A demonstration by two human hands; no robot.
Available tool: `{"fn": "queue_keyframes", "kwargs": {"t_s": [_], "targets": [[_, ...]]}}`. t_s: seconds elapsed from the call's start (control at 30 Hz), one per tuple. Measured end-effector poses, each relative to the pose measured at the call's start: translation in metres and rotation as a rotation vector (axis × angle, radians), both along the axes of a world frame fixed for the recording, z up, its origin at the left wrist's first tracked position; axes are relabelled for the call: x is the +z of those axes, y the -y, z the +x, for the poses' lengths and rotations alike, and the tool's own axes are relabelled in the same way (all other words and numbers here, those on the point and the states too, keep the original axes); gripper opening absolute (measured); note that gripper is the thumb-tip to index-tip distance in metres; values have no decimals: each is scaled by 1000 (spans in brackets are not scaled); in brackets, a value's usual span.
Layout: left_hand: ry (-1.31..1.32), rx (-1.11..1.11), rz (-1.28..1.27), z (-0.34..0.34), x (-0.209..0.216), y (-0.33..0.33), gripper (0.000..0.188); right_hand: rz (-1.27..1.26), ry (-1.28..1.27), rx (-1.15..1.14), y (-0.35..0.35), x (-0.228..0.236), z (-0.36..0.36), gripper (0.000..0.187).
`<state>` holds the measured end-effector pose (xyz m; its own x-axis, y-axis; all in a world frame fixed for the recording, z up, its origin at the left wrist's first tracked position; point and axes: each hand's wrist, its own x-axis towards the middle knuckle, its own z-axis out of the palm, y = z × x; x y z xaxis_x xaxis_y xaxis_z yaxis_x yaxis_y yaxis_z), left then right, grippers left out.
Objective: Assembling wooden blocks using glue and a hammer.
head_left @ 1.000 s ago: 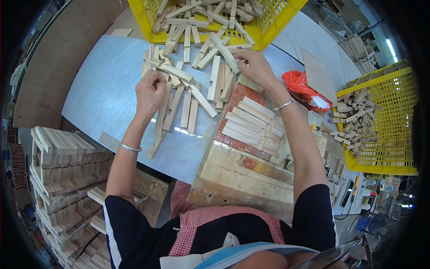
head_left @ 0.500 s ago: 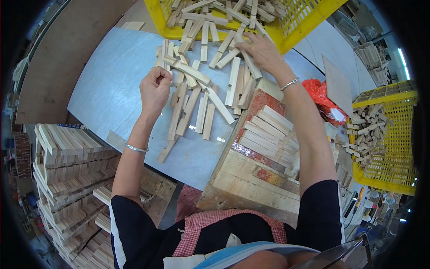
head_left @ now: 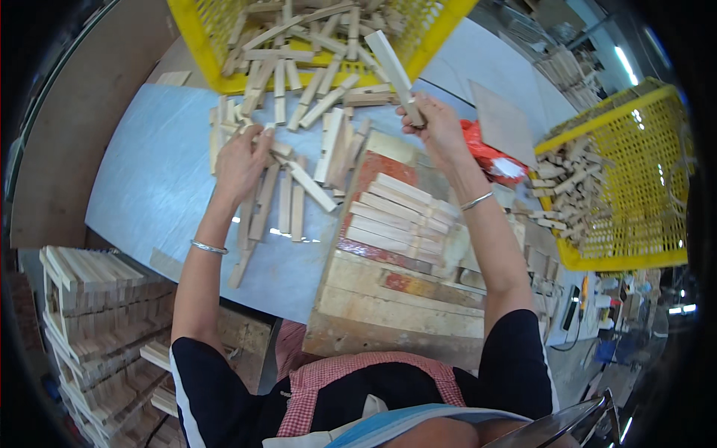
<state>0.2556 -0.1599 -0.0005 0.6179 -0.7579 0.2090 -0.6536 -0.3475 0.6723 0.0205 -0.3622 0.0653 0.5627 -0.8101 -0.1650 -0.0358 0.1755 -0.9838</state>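
Observation:
My right hand (head_left: 437, 131) is closed round the lower end of a pale wooden strip (head_left: 390, 61), which it holds up at a tilt above the table. My left hand (head_left: 243, 160) reaches into the loose pile, its fingers bent over a wooden strip (head_left: 282, 149) and hiding most of it. Around it, several notched wooden strips (head_left: 265, 198) lie criss-cross on the pale blue tabletop (head_left: 149, 164). A row of strips (head_left: 385, 224) lies side by side on the worn wooden board (head_left: 403, 299) before me.
A yellow crate (head_left: 202, 45) of strips opens toward me at the back. Another yellow crate (head_left: 627, 194) with small wooden pieces stands at right. A red plastic bag (head_left: 489, 157) lies beyond my right forearm. Stacked wooden pieces (head_left: 104, 299) rise at lower left.
My right hand has lifted a wooden strip from the pile and brought it toward the board. My left hand has moved onto the pile. The view has shifted to the right.

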Motion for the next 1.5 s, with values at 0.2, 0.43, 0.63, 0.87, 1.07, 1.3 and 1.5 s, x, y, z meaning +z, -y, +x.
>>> {"fn": "queue_keyframes", "kwargs": {"t_s": [0.2, 0.43, 0.63, 0.87, 1.07, 1.3, 1.5], "targets": [[-47, 106, -10, -3, 5, -1, 30, 328, 248, 125, -15, -4, -47, 37], [-768, -189, -471, -57, 53, -37, 33, -102, -110, -22, -11, -6, -95, 30], [187, -642, -265, -139, 43, -74, 44, -649, -524, 36, 12, -48, -121, 31], [482, -860, -223, -193, 19, -58, 42, -943, -678, 82, -16, -37, -120, 30], [516, -850, -257, -194, 20, -40, 36, -895, -617, 93, -13, -43, -120, 26], [462, -765, -270, -195, 19, -33, 28, -775, -692, 253, -13, -26, -120, 25], [105, -409, -310, -129, 15, -9, 15, -873, -638, 263, -5, -11, -76, 24]]}}
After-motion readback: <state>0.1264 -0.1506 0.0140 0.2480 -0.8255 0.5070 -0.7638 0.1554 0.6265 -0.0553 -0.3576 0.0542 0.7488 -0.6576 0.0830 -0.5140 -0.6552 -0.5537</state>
